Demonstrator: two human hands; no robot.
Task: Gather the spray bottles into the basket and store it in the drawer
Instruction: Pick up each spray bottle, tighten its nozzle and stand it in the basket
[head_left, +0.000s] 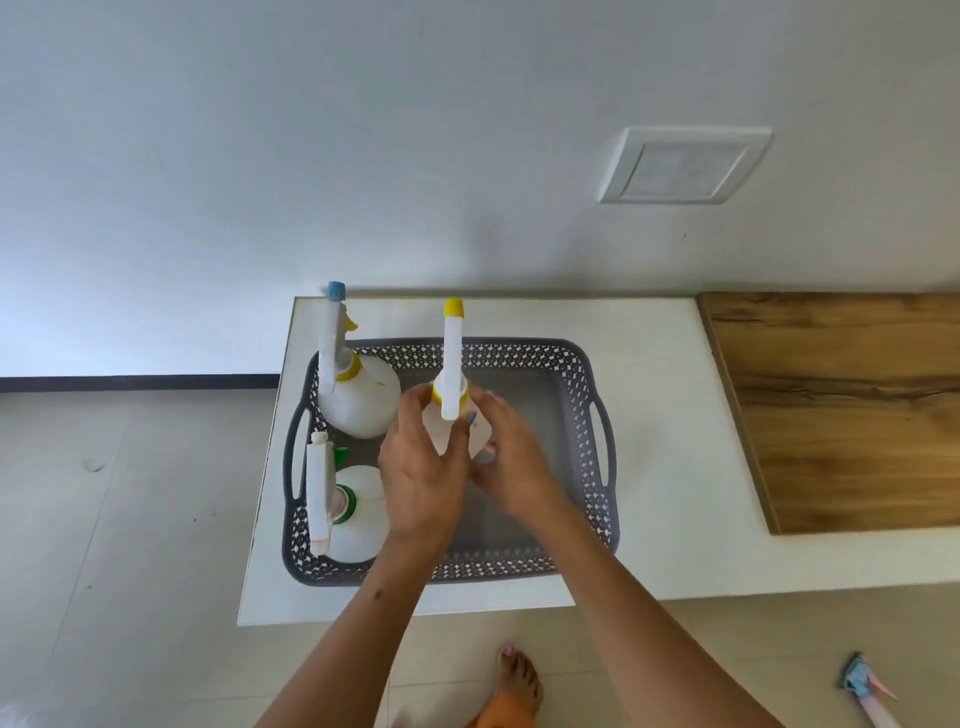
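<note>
Two spray bottles, the blue-capped one (358, 387) and the green-collared one (348, 512), are already standing in the grey basket (592, 415) on the white tabletop (649, 467). The left hand (421, 467) and right hand (511, 467) are both gripping the yellow-capped bottle (452, 364) over the basket's middle. Storing the basket is seemingly still pending; no drawer is showing.

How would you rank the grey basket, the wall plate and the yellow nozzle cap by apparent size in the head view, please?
1. Grey basket, by far the largest.
2. Wall plate; it sits farther from the camera, so its real size is unsure.
3. Yellow nozzle cap, the smallest.
</note>
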